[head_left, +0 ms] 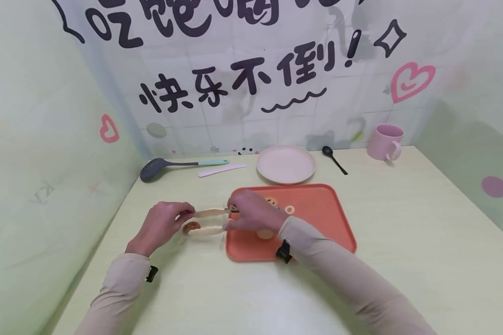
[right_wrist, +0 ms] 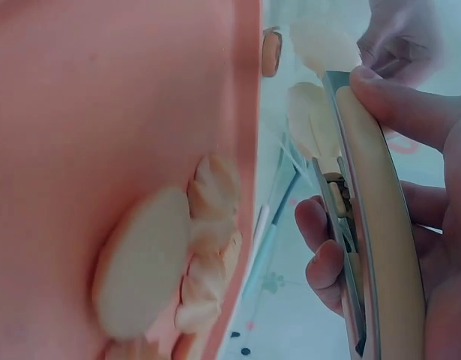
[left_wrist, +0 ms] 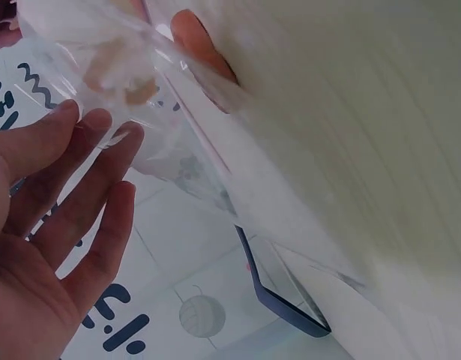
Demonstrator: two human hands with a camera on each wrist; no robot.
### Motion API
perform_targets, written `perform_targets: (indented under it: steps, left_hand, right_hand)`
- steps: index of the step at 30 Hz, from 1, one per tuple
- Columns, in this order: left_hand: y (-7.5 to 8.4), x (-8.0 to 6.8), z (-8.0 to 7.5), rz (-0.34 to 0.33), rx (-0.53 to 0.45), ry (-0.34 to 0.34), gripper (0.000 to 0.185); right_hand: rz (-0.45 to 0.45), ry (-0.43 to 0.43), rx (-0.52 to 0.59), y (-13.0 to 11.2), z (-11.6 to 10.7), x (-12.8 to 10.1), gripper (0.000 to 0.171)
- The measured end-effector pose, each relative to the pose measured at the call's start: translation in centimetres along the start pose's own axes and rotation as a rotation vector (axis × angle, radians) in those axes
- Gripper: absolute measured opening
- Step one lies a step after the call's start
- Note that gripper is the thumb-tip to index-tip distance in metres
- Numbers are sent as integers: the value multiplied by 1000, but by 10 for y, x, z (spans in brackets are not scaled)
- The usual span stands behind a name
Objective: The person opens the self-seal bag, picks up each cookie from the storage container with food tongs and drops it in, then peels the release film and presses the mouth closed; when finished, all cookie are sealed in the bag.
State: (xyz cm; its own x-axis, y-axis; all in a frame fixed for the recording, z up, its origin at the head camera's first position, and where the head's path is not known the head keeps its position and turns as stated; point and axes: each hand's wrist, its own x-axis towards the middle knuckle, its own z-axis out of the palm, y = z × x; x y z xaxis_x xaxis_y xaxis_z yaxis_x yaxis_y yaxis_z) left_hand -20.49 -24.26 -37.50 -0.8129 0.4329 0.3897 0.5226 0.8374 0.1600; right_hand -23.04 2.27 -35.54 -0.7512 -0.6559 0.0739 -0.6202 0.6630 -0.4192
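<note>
Head view, left to right: left hand [head_left: 164, 222] rests on the table [head_left: 402, 242], fingers loosely extended against a clear plastic bag [left_wrist: 178, 112] holding a round food piece [head_left: 191, 227]. Cream tongs [head_left: 211, 219] span from the bag to the right hand [head_left: 251, 215], which grips their handles at the left edge of the orange tray [head_left: 327, 218]. Food slices [right_wrist: 151, 262] lie on the tray.

Cream tongs [head_left: 211, 220] lie level between both sets of fingers, arms spread apart. A round brownish slice [head_left: 191, 226] sits at their tips by the left fingers [head_left: 183, 210], inside a clear bag [left_wrist: 163, 97].
</note>
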Motion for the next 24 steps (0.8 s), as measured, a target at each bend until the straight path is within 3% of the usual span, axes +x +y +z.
perform_targets:
  steps: [8,24]
  left_hand:
    - [-6,-4,0,8,-12,23,9]
    - [-9,-5,-4,-9,-19,4,9]
  right_hand:
    - [48,-12,87,25,-25,-41,30]
    - [71,123,-84,90,-67,-147,37]
